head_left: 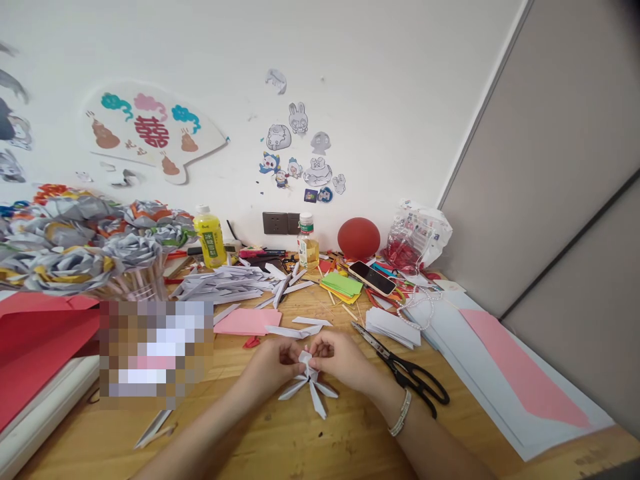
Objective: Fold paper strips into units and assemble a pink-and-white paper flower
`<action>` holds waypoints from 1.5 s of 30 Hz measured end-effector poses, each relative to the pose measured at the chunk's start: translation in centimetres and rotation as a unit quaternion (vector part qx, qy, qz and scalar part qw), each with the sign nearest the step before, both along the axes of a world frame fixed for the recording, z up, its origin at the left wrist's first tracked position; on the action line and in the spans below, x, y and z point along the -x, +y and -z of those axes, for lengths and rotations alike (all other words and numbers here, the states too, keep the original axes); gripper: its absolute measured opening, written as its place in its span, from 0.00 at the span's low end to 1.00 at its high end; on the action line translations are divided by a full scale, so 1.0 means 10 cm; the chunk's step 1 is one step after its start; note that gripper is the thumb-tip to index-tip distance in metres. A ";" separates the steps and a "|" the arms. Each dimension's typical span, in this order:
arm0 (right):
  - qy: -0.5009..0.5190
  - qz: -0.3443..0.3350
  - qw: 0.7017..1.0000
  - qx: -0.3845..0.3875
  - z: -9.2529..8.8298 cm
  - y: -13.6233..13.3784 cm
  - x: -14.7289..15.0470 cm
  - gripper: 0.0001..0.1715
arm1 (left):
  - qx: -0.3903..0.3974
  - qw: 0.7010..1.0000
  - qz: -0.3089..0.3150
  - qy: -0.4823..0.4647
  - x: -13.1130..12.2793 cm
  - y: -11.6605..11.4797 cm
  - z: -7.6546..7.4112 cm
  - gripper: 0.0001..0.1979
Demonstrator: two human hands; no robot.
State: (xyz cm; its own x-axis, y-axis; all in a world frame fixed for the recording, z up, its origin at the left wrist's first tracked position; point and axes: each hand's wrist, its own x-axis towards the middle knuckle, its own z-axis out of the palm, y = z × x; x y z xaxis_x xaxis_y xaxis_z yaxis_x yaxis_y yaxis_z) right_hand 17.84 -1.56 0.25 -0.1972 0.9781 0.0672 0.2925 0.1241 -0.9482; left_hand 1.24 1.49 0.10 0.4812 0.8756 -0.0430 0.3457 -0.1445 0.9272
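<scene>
Both hands meet over the wooden table [260, 440] around a folded white paper flower [315, 393]. My left hand [277, 363] pinches its upper left part between thumb and fingers. From the other side my right hand [340, 360] grips the upper right part, a bracelet on that wrist. Several narrow pointed white petals fan out below the fingers towards me. The far side of the flower is hidden by the fingertips. Just beyond the hands lie folded white paper strips [295, 331] and a small red paper scrap [251, 342].
Black-handled scissors [410, 377] lie right of my right hand. Behind are pink paper sheets [247, 322], a pile of white strips [225, 283], green paper [341, 285], a phone [373, 277] and white cards [393, 327]. Finished paper flowers [75, 227] crowd the left; a yellow bottle [210, 237] stands near the wall.
</scene>
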 end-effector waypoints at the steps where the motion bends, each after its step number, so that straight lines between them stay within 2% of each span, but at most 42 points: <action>1: -0.004 0.006 1.000 -0.007 -0.01 -0.01 0.01 0.07 | -0.021 0.999 -0.020 0.021 0.00 -0.02 -0.01 0.10; 5: -0.010 0.009 0.999 -0.031 -0.01 -0.02 0.02 0.05 | -0.093 0.990 -0.070 0.084 -0.02 -0.08 -0.05 0.07; 10: -0.002 -0.043 0.999 -0.017 0.04 0.02 -0.01 0.06 | -0.118 0.987 -0.063 0.084 -0.04 -0.12 -0.07 0.05; 16: -0.035 -0.017 0.998 -0.058 0.03 0.00 0.00 0.06 | -0.137 0.987 -0.058 0.064 -0.06 -0.15 -0.12 0.05; 23: -0.007 -0.050 0.999 -0.003 0.05 0.01 -0.04 0.03 | -0.154 0.986 -0.049 0.049 -0.06 -0.17 -0.13 0.07; 26: -0.017 -0.042 0.999 -0.011 0.00 0.00 -0.03 0.04 | -0.167 0.984 -0.049 0.048 -0.06 -0.17 -0.12 0.07; 30: -0.040 0.003 0.999 -0.025 -0.07 -0.02 0.02 0.04 | -0.173 0.982 -0.051 0.055 -0.06 -0.16 -0.12 0.08; 34: -0.079 0.052 0.994 -0.057 -0.08 -0.05 0.07 0.06 | -0.129 0.991 -0.022 0.037 -0.03 -0.15 -0.22 0.06; 36: -0.081 0.044 0.994 -0.065 -0.05 -0.05 0.07 0.05 | -0.081 0.997 0.004 0.001 0.01 -0.12 -0.28 0.05; 39: -0.044 0.005 0.997 -0.056 -0.01 -0.04 0.07 0.04 | 0.041 0.998 -0.002 -0.049 0.07 -0.07 -0.33 0.12; 42: -0.032 0.002 0.998 -0.056 0.00 -0.04 0.07 0.04 | 0.137 0.990 0.015 -0.037 0.10 -0.03 -0.29 0.15; 45: -0.039 -0.001 0.997 -0.071 -0.06 -0.06 0.07 0.06 | 0.145 0.988 0.044 -0.016 0.08 -0.01 -0.21 0.18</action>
